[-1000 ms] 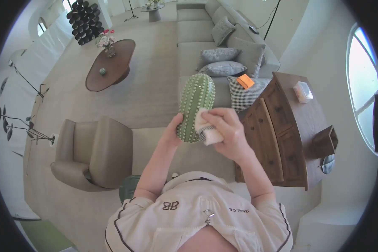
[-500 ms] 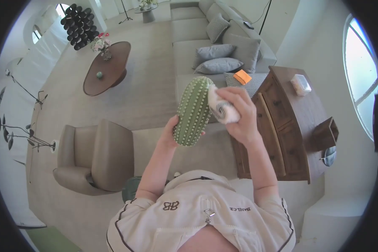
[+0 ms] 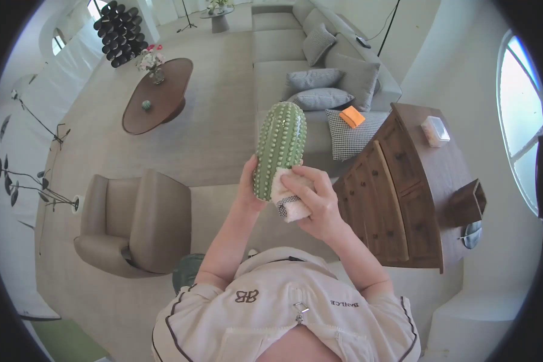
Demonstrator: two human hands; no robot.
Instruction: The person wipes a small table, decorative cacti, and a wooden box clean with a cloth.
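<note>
A green cactus ornament [image 3: 280,136] with rows of pale raised dots is held up in front of my chest, nearly upright. My left hand [image 3: 249,184] grips its lower left side, most of the fingers hidden behind it. Bunched in my right hand [image 3: 317,199] is a white cloth [image 3: 288,196] with a dark checked edge. The cloth presses against the lower right part of the cactus, with my thumb and fingers closed around it.
Right of me stands a wooden dresser [image 3: 425,181] bearing a clear box [image 3: 435,131] and a brown vase [image 3: 468,202]. Beyond is a grey sofa [image 3: 277,45] with cushions and an orange cloth [image 3: 352,117]. To the left are an armchair [image 3: 163,223] and an oval table [image 3: 169,93].
My right hand has moved the cloth down from the upper right side of the cactus to its lower part. The cactus, still in my left hand, has become slightly more upright.
</note>
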